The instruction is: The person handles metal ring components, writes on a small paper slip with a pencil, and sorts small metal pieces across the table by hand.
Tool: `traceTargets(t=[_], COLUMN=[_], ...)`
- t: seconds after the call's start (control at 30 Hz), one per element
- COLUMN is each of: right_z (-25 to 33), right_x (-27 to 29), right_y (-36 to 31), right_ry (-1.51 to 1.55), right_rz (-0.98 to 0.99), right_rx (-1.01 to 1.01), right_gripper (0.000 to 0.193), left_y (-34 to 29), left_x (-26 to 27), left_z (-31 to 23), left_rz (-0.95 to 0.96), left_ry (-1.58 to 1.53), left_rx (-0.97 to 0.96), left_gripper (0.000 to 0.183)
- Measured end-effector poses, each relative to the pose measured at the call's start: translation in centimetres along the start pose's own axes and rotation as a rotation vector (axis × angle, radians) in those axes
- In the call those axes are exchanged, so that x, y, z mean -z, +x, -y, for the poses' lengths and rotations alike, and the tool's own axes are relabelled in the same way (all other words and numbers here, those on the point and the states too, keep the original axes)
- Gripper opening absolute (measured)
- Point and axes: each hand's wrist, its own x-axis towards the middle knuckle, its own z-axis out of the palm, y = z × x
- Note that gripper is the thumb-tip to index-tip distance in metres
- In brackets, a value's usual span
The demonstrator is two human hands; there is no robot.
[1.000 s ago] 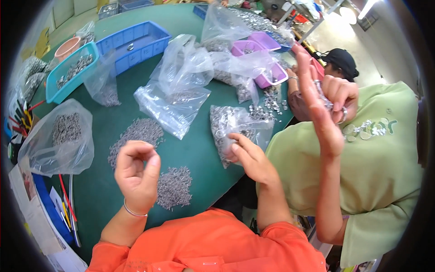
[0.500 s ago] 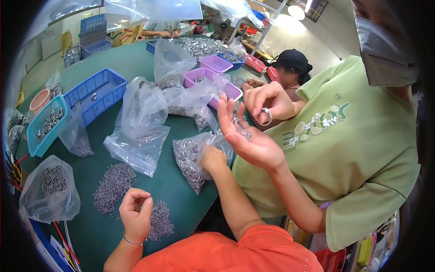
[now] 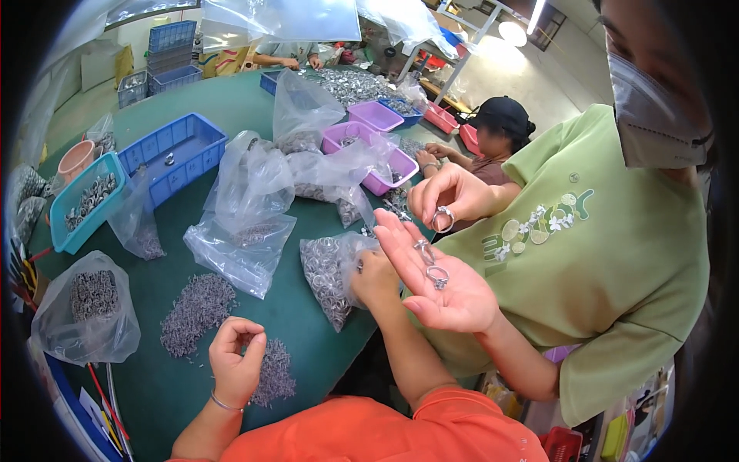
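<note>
My left hand (image 3: 235, 360) hovers beside two piles of small grey metal pieces, the larger pile (image 3: 196, 314) and the smaller pile (image 3: 273, 373). Its fingers are curled together, and anything between them is hidden. My right hand (image 3: 376, 279) is closed at the side of a clear plastic bag (image 3: 325, 277) full of silvery rings; its fingertips are partly hidden. Just above it, a co-worker in a green shirt holds out an open palm (image 3: 458, 296) with rings (image 3: 437, 277) on it. The co-worker's other hand (image 3: 453, 191) pinches a ring (image 3: 443, 219).
A blue basket (image 3: 181, 179), a teal basket (image 3: 59, 223) of metal parts and several plastic bags (image 3: 245, 181) stand on the green table (image 3: 173, 254). Purple trays (image 3: 377, 115) lie farther off. An open bag (image 3: 115, 331) of parts sits at the left edge. Another person in a black cap (image 3: 504, 114) sits beyond.
The co-worker's palm has lowered and turned up, showing the rings on it. My view has shifted slightly. My left hand keeps its curled pose, and my right hand stays at the bag.
</note>
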Motion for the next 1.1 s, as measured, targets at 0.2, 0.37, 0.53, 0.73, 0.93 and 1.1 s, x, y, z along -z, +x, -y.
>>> traceTargets(t=[0.2,0.37,0.53,0.73,0.93,1.1], right_z=[0.2,2.7,8.6,10.9,10.7,9.8], right_x=[3.2,6.2,7.5,4.3,4.4,3.6], right_y=[-0.6,-0.4,-3.3,-5.9,-5.2,-5.2], right_ry=[0.243,0.52,0.813,0.888,0.948,1.053], right_rz=[-0.218,-0.268,0.041,0.3,0.451,0.496], right_rx=[-0.037,0.025,0.322,0.382,0.23,0.154], right_gripper=[0.015,0.01,0.016,0.025,0.026,0.023], left_y=[0.2,-0.1,0.3,0.5,0.7,0.9], left_x=[-0.5,-0.9,-1.0,-0.5,-0.3,0.0], left_z=[0.3,0.3,0.4,1.9,2.2,2.5], left_rz=[0.029,0.058,0.284,0.185,0.131,0.125], left_ry=[-0.011,-0.092,-0.319,-0.585,-0.651,-0.633], left_rx=[0.033,0.13,0.32,0.648,0.679,0.689], left_gripper=[0.01,0.007,0.037,0.033,0.024,0.021])
